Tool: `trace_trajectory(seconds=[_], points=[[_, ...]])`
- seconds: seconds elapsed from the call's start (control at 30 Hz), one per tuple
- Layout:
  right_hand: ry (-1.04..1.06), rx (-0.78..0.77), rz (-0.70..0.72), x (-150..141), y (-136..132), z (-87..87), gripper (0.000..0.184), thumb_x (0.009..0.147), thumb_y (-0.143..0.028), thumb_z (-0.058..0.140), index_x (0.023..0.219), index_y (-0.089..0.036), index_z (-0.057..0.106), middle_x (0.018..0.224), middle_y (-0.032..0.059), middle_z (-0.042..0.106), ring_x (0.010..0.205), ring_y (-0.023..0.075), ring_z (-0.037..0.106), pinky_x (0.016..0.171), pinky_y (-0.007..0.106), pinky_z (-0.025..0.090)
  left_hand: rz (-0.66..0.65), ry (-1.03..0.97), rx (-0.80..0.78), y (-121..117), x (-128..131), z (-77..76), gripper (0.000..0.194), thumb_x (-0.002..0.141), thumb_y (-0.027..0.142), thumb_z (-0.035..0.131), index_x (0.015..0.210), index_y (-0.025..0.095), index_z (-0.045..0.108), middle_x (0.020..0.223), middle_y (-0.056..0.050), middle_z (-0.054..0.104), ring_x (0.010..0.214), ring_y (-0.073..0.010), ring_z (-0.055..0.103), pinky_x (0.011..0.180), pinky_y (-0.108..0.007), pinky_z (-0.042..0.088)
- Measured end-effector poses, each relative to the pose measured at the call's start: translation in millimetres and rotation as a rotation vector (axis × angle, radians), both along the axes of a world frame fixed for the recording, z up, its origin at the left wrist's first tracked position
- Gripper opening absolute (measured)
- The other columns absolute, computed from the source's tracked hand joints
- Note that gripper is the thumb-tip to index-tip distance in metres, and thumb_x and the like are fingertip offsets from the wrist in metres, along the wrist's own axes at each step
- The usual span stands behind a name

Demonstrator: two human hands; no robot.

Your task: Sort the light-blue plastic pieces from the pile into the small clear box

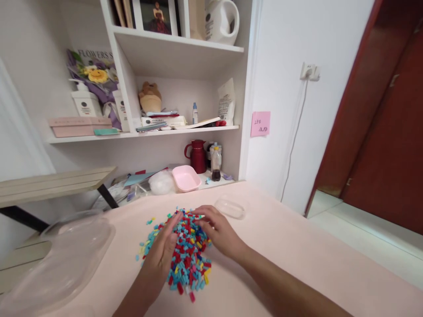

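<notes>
A heap of small building bricks (188,251), mostly light blue and red with some yellow and dark blue, lies on the pink tabletop (264,273). On the heap's left side my left hand (165,244) stands on edge, its fingers stretched out along the bricks and the thumb towards me. My right hand (218,229) reaches over the heap's far right side, fingers loosely bent and apart, with no brick visible in its grasp. The fingertips of both hands come near each other at the far end of the heap. Whether they touch the bricks is hard to tell.
A clear plastic tray (231,208) lies beyond my right hand. At the left edge sits a large clear plastic container (76,246). Against the shelf stand a pink basin (187,178), a red jug (198,156) and a bottle (216,165). A wooden bench (53,185) is at left.
</notes>
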State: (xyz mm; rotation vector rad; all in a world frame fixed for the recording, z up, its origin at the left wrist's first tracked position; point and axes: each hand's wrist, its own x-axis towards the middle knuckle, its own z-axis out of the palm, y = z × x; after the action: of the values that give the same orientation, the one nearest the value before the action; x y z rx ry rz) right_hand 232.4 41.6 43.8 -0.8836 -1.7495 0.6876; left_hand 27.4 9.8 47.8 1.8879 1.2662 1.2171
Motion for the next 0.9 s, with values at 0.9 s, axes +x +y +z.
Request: trace_trajectory(seconds=[0.9], points=[[-0.676,-0.307,-0.010,63,4,12.4,0.064,0.069,-0.030,0.074,0.130,-0.034,0.056,0.100,0.0002,0.066,0.087,0.0196,0.062,0.073,0.026,0.041,-0.001,0.817,0.316,14,-3,-39.7,0.052,0.097,0.022,0.033,0.148,0.032,0.033,0.148,-0.003,0.047,0.138,-0.0226,0.042,0.113,-0.054,0.030]])
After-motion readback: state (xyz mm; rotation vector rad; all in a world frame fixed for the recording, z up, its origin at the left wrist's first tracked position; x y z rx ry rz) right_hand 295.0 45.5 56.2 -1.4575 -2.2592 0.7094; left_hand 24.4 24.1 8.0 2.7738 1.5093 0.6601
